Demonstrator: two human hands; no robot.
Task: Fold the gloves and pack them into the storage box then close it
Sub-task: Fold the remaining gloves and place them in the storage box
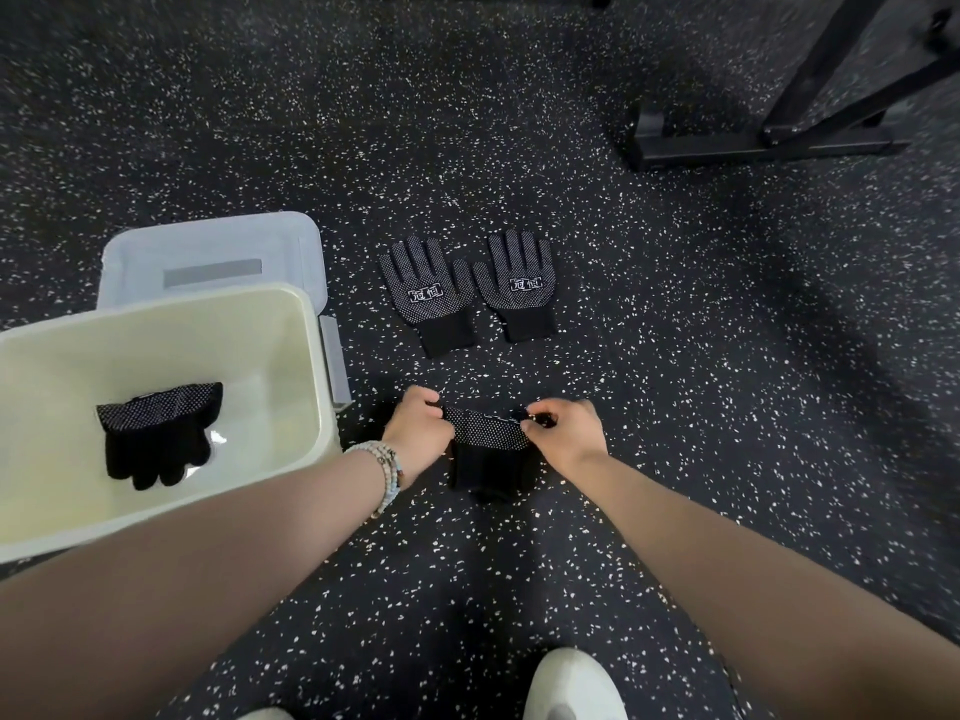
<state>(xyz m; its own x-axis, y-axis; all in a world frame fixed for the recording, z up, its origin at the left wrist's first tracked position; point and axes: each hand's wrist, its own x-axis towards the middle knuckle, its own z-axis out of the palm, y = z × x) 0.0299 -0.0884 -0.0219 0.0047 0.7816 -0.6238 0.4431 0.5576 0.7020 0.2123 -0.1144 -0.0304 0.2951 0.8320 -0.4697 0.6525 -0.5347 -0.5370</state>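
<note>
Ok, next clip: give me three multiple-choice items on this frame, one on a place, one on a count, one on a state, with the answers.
1. Where is the folded glove that is already packed?
A. inside the storage box
B. on the lid
C. beside the shoe

2. How many gloves lie flat and unfolded on the floor?
A. none
B. two
C. four

3. What are the hands doing?
A. resting empty on the floor
B. closing the lid
C. both pinching one glove

Answers:
1 A, it lies on the bottom of the open box.
2 B, a left flat glove and a right flat glove lie side by side, dotted side up.
3 C, the left hand and right hand grip opposite ends of the held glove.
</note>
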